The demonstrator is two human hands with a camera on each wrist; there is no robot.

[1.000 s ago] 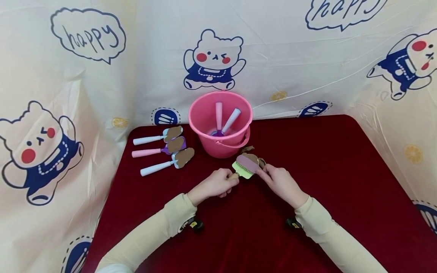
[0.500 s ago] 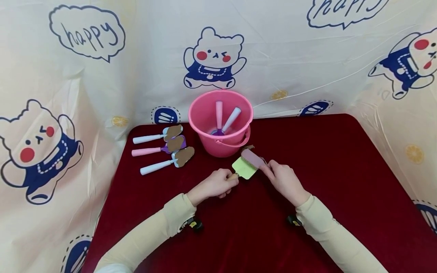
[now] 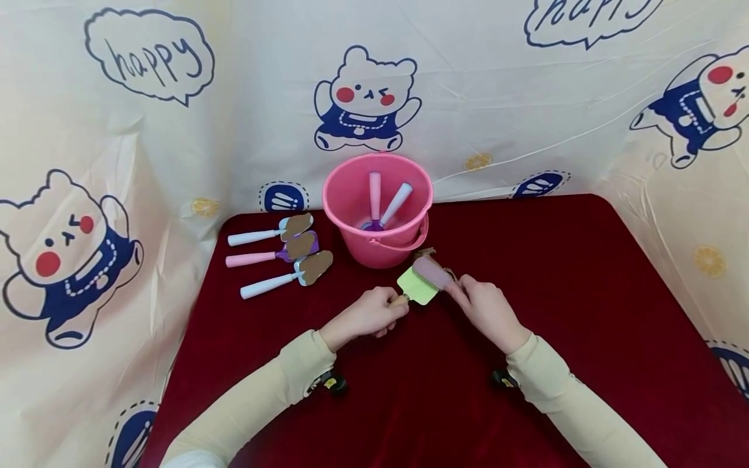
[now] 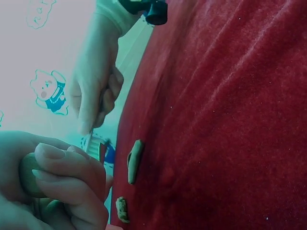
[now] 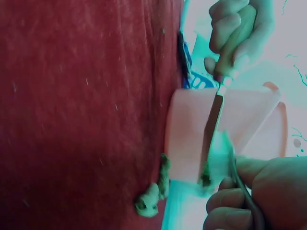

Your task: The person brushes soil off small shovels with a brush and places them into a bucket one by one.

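Observation:
My left hand (image 3: 374,313) grips the wooden handle (image 5: 240,36) of a small shovel with a light green blade (image 3: 416,288). In the right wrist view the blade shows edge-on. In my right hand (image 3: 488,311) is a mauve brush (image 3: 432,272), its bristles against or just above the blade's far right edge; contact cannot be told. The brush is blurred in the right wrist view. Brown lumps (image 4: 135,162) lie on the table just beyond the two tools, near the bucket, partly hidden by the brush in the head view.
Behind the shovel stands a pink bucket (image 3: 374,253) with a pink-handled and a white-handled tool inside. To its left, three small shovels bearing brown patches lie in a row, the nearest a white-handled one (image 3: 281,281). A dark red cloth (image 3: 544,260) covers the table.
The brush has moved right and outward across the blade, baring more green. Brown stuff seen beside the brush on the blade earlier no longer shows there. The left hand stays put.

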